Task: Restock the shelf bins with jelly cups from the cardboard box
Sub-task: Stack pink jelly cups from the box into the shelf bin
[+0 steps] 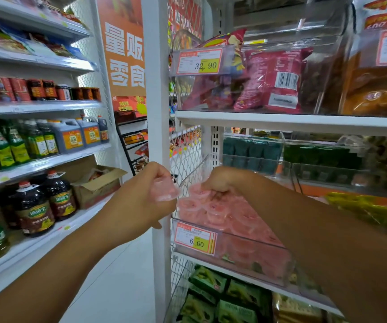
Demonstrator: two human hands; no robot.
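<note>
A clear shelf bin (239,249) with a 6.60 price tag holds several pink jelly cups (213,213). My left hand (141,197) hovers just left of the bin and grips a few pink jelly cups (164,191). My right hand (222,180) reaches into the top of the bin, fingers curled round pink cups (196,190) at the pile's upper edge. An open cardboard box (99,185) sits on the lower shelf at the left, beyond my left hand.
A white shelf upright (157,113) stands between my hands and the left aisle. Oil bottles (34,206) line the left shelves. Snack bags (271,80) fill the bin above, and green packets (206,292) lie below the jelly bin.
</note>
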